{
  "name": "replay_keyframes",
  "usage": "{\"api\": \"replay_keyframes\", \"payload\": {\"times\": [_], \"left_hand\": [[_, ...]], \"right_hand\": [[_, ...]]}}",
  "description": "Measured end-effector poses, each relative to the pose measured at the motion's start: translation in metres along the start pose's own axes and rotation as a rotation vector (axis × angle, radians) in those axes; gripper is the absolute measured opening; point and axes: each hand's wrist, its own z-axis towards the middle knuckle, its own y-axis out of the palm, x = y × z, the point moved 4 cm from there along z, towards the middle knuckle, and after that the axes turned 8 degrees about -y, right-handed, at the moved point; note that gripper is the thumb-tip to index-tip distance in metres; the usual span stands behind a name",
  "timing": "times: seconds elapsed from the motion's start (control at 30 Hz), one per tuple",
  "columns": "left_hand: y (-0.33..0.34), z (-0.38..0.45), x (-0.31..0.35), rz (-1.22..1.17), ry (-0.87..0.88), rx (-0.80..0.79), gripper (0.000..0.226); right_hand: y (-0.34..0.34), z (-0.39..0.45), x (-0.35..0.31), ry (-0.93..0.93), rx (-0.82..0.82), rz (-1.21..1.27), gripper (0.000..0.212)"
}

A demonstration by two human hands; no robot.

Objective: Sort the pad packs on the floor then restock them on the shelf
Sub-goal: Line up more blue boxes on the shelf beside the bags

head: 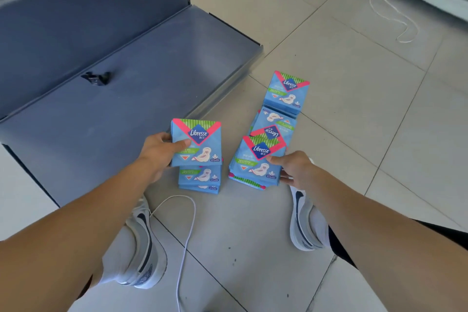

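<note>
While I crouch over the tiled floor, my left hand grips one blue Libresse pad pack near the middle of the frame, thumb across its front and fingers behind its left edge, the logo upright toward me. Just below it a small stack of the same packs lies on the floor, partly covered by the held pack. To the right of centre my right hand pinches the near right edge of the top pack of a second pile, thumb on top and fingers curled under. Behind that pile lies an upside-down pack, overlapped by the pile's top pack, and beyond it another pack stack with its logo upright.

Across the upper left of the frame runs the blue-grey metal shelf, low to the floor, with a small dark clip lying on it. My white sneakers stand on either side of the lower frame, and a white cable loops on the floor between them. Another white cord trails in the upper right corner.
</note>
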Motion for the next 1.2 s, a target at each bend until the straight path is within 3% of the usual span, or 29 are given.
{"api": "replay_keyframes", "payload": {"times": [0.4, 0.57, 0.73, 0.83, 1.0, 1.1, 1.2], "left_hand": [[-0.009, -0.114, 0.107, -0.072, 0.229, -0.071, 0.033], [-0.005, -0.185, 0.173, -0.092, 0.387, -0.158, 0.021], [-0.016, -0.241, 0.224, -0.141, 0.501, -0.238, 0.025], [-0.018, -0.265, 0.235, -0.149, 0.540, -0.266, 0.016], [-0.020, -0.279, 0.236, -0.202, 0.548, -0.265, 0.030], [-0.027, -0.285, 0.244, -0.086, 0.577, -0.231, 0.030], [-0.038, -0.294, 0.264, 0.115, 0.650, -0.155, 0.038]], "right_hand": [[-0.049, -0.147, -0.130, -0.454, -0.207, 0.160, 0.013], [-0.052, -0.217, -0.202, -0.649, -0.211, 0.154, 0.023], [-0.050, -0.271, -0.250, -0.814, -0.203, 0.178, 0.021], [-0.039, -0.288, -0.260, -0.871, -0.228, 0.178, 0.020], [-0.019, -0.296, -0.266, -0.923, -0.171, 0.145, 0.017], [-0.012, -0.298, -0.275, -0.935, -0.114, 0.124, 0.031], [-0.009, -0.307, -0.295, -1.001, -0.111, 0.128, 0.029]]}}
